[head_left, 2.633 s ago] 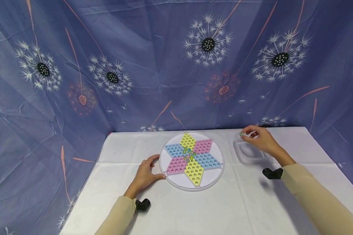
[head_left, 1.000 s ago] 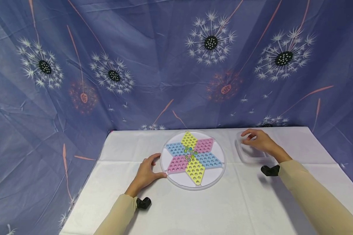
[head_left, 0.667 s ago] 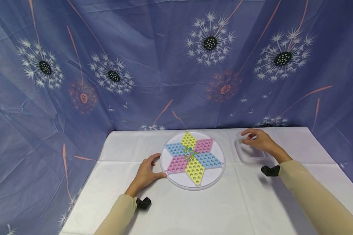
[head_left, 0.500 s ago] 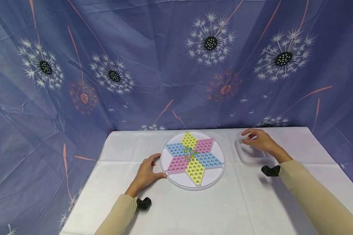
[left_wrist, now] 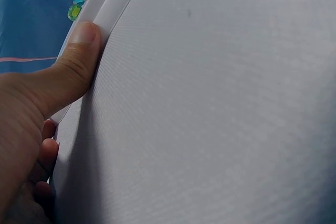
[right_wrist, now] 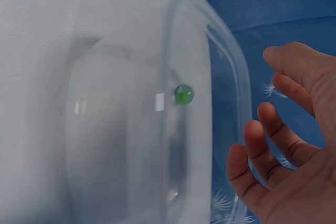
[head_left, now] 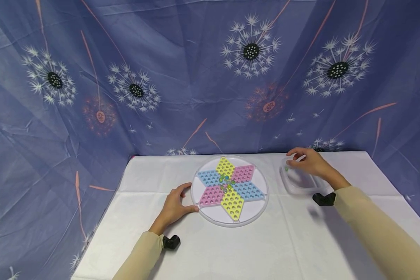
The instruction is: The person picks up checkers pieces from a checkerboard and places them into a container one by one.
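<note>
A round white Chinese checkers board [head_left: 252,212] with a yellow, pink and blue star lies on the table. Several glass marbles [head_left: 227,182] sit at its centre. At its left edge, my left hand [head_left: 173,204] rests with thumb and forefinger spread against the rim; the left wrist view shows the thumb touching the rim. My right hand [head_left: 309,161] hovers over the far side of a clear plastic container [head_left: 299,190], fingers loosely bent and holding nothing. One green marble [right_wrist: 184,95] lies inside that container, apart from the fingers.
A white cloth [head_left: 245,252] covers the table. Right behind its back edge hangs a blue dandelion-print curtain [head_left: 196,77], which also runs along the left side. The container stands to the right of the board, with a gap between them.
My right hand lowered a green marble into the container, let it go, and has lifted slightly away from it. My left hand has stayed at the board's edge.
</note>
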Demonstrator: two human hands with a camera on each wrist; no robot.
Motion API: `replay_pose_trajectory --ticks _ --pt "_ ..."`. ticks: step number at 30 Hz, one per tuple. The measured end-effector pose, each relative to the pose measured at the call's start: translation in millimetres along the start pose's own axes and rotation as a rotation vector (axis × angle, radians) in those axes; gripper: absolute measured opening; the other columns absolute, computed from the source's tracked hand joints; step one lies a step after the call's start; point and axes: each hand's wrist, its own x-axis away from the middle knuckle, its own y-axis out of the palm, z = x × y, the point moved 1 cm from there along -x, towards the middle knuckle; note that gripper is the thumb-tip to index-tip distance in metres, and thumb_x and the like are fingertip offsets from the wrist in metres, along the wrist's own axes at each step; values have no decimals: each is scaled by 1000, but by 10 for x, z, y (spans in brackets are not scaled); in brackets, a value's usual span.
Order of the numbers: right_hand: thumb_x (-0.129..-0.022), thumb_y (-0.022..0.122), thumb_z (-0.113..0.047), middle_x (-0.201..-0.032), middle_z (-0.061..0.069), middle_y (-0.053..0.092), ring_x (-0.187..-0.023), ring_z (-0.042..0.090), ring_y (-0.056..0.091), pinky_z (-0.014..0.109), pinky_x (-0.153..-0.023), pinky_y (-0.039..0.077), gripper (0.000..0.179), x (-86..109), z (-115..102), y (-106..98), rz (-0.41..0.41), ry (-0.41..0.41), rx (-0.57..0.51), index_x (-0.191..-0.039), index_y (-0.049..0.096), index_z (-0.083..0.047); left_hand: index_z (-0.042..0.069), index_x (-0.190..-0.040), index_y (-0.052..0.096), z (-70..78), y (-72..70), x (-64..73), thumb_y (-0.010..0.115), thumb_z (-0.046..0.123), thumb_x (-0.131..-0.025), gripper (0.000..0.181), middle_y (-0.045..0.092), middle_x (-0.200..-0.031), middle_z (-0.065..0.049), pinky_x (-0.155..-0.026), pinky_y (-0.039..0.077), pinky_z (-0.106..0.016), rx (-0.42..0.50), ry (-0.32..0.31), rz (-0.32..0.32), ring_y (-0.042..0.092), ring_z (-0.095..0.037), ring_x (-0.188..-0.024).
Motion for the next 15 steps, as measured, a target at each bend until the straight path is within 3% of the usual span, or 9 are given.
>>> replay_pose_trajectory --ticks 10,15 --pt "-99 71 -29 -118 18 64 -93 28 62 37 -74 51 34 -62 -277 8 32 -95 -1 -126 68 -9 11 -150 52 -1 -4 5 97 34 -68 96 53 -99 -4 -80 39 -38 2 0 4 44 -20 -89" --pt "-98 73 -24 -118 19 63 -87 28 60 34 -69 50 34 -89 -482 73 5 -122 -37 -126 68 -7 11 -150 52 4 -10 6 97 34 -68 96 53 -98 -4 -80 39 -38 15 -6 4 43 -20 -88"
